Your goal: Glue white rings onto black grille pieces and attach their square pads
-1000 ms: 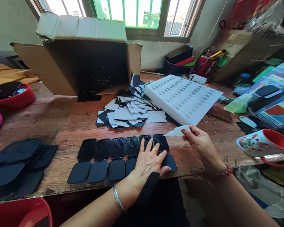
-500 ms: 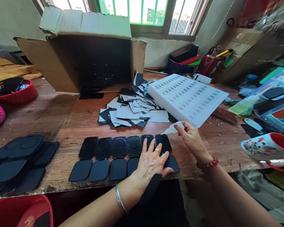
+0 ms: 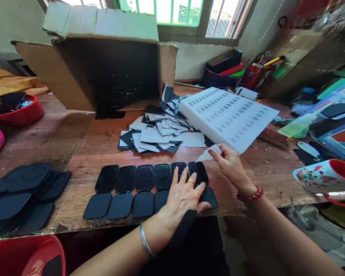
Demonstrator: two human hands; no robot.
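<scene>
Several black hinged cases (image 3: pixel 144 177) lie opened flat in a row along the table's front edge, ridged halves at the back and smooth halves in front. My left hand (image 3: pixel 182 195), with a gold ring, rests spread over the cases at the right end and partly hides them. My right hand (image 3: pixel 228 163) pinches a small white squeeze bottle (image 3: pixel 208 153). The bottle's thin tip points down at the back edge of the rightmost case. Behind the row lies a heap of white and black card pieces (image 3: pixel 158 134).
A white foam block (image 3: pixel 228 117) with slots stands behind my right hand. An open cardboard box (image 3: pixel 168 65) is at the back. Black cases (image 3: pixel 23 191) are piled at left, near a red basket (image 3: pixel 31 113). A patterned mug (image 3: pixel 313 176) lies at right.
My right hand and the bottle have shifted very slightly left and up. My left hand stays spread over the cases. The view has tilted a little.
</scene>
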